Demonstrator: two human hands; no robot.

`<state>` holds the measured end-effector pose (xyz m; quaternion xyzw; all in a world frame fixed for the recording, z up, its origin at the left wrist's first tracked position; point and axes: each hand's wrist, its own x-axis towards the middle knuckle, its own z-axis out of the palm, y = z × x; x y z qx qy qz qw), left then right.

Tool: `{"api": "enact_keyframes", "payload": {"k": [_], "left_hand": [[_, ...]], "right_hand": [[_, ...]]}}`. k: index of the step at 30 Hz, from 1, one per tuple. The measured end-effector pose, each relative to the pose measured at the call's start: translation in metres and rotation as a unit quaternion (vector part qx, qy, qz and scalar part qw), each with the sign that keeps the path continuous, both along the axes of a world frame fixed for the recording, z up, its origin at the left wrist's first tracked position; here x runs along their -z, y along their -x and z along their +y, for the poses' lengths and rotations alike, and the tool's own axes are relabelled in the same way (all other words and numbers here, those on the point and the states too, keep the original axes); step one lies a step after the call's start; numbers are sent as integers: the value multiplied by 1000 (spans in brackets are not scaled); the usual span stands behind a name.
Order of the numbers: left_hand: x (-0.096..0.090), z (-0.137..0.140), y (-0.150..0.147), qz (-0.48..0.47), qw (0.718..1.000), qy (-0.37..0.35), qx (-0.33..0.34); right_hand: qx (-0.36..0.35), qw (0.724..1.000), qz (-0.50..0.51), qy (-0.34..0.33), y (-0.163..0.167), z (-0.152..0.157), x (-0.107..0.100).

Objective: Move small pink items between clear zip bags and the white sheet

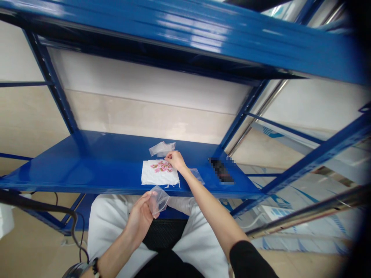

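My left hand (pixel 141 216) is closed round one side of a small clear plastic bag (pixel 159 201), in front of the shelf's edge and above my lap. On the blue shelf lies a white cloth (pixel 150 177) with a loose cluster of small pink and brownish pieces (pixel 162 166) on its upper right part; they are too small to name. My right hand (pixel 175 160) is over that cluster, thumb and fingers pinched together. Whatever is between those fingertips is hidden. Just behind it lie several clear plastic bags (pixel 161 148).
Another clear bag (pixel 197 176) lies beneath my right forearm. A dark, blurred-out flat object (pixel 222 170) rests further right on the blue shelf (pixel 110 166). An upper blue beam (pixel 174 27) crosses overhead, and uprights (pixel 243 112) stand at the sides. A black cable (pixel 58 206) hangs at left.
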<state>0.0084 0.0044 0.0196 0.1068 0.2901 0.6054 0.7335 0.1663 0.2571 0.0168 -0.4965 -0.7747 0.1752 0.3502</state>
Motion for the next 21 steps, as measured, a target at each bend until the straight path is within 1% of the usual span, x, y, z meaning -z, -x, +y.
{"api": "enact_keyframes", "payload": {"k": [3,6,8,10,12,14,16,18,21], "left_hand": [[-1,0,0,2,1000,-9,3],[-3,-2,0,2,1000,-12,10],[-4,-3,0,3,1000,-19,18],[-3,-4,1,5,999,-24,25],[-2,-5,1,9,999,-25,27],[-2,-6,1,16,999,-26,27],[-2,-6,1,22,999,-28,28],[-4,-7,1,26,999,-30,29],[-6,-7,0,32,999,-28,29]], "right_hand": [[-7,1000,23,-6,-4,1,-5],[-17,998,51,-13,-10,-6,-14],[-41,996,74,-7,-12,-17,-18],[-80,993,89,8,-11,-32,-21],[-112,990,81,10,-6,-50,-20],[-117,992,49,-23,0,-66,-17],[-105,992,19,-73,5,-80,-11],[-88,990,1,-109,8,-90,-6],[-75,989,-5,-124,8,-98,-1]]}}
